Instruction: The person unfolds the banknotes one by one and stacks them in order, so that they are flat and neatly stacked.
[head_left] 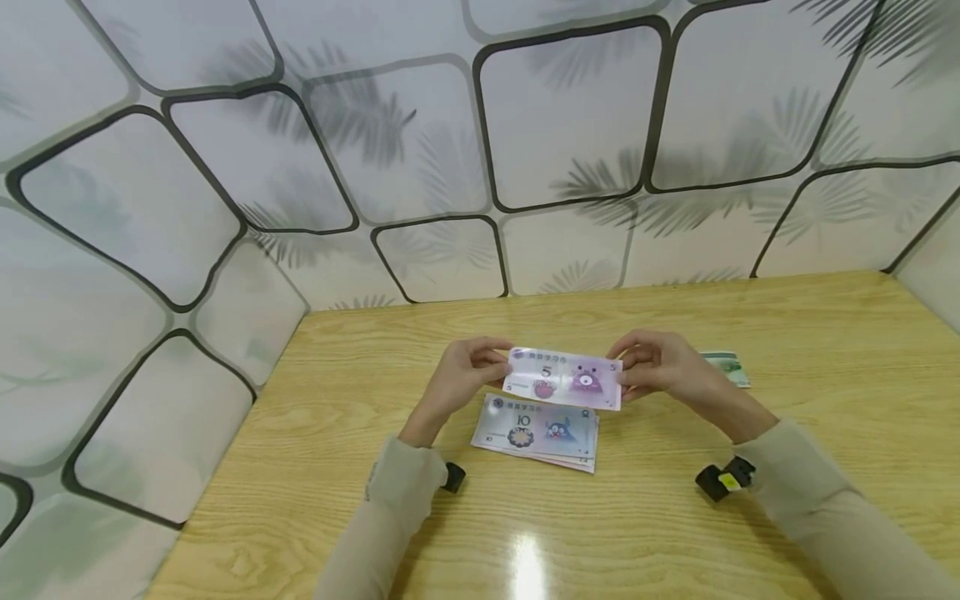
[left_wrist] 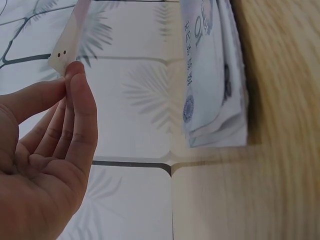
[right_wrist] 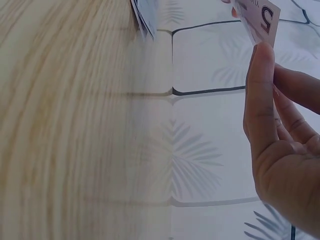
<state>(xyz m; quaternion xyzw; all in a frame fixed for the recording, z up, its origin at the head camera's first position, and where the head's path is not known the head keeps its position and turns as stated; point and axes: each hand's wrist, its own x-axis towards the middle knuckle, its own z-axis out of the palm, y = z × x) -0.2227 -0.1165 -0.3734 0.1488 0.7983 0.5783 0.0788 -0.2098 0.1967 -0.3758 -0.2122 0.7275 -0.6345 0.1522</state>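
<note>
A purple play banknote (head_left: 564, 380) marked 5 is stretched between both hands, its printed face toward the head camera. At its left end the left hand (head_left: 467, 375) pinches it between thumb and fingers; the left wrist view shows the pinched corner of the note (left_wrist: 69, 42). The right hand (head_left: 667, 371) pinches the opposite end, and a 5 shows on that corner of the note (right_wrist: 265, 20) in the right wrist view. Just below it, on the table, lies a loose stack of banknotes (head_left: 536, 433) with a bluish 10 note on top.
A green banknote (head_left: 727, 367) lies on the table beyond the right hand, partly hidden by it. The wooden table (head_left: 337, 400) meets a patterned wall (head_left: 570, 117) at the back and left. Dark wrist cameras (head_left: 723, 481) sit at both cuffs.
</note>
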